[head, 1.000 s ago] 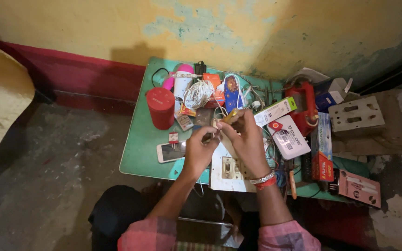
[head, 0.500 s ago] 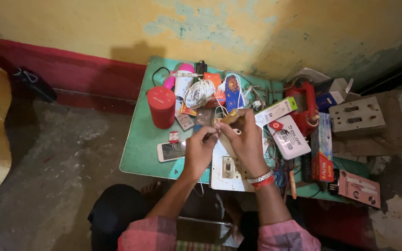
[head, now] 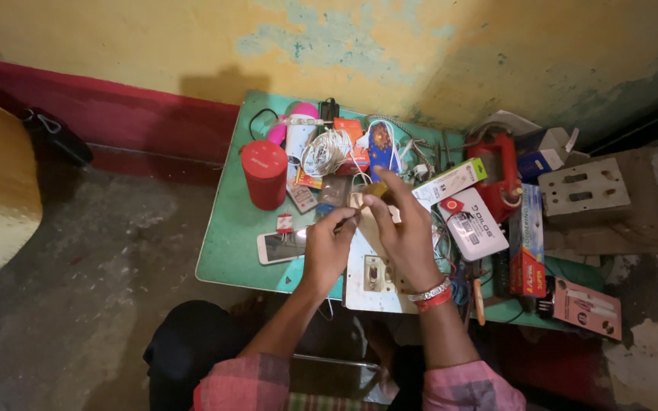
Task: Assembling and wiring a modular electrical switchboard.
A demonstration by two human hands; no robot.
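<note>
My left hand [head: 327,247] and my right hand [head: 404,228] meet above a white switch board [head: 371,278] at the near edge of a green table [head: 230,236]. The right hand's fingers pinch a small tan part [head: 375,190], too small to identify. The left hand's fingertips close on something thin that reaches toward that part; what it is cannot be told. A white phone [head: 279,246] lies just left of my left hand. A red bangle and a metal bracelet sit on my right wrist.
A red cylinder [head: 263,173] stands at the table's left. Coiled white cable [head: 327,151], small boxes [head: 470,224], a red tool [head: 500,169] and a red-blue carton [head: 528,243] crowd the back and right. A grey perforated block [head: 584,190] lies beyond. A black bag [head: 55,135] rests by the wall.
Both hands stay together over the switch board, shifting only slightly. The view has swung a little, bringing the black bag by the wall into sight.
</note>
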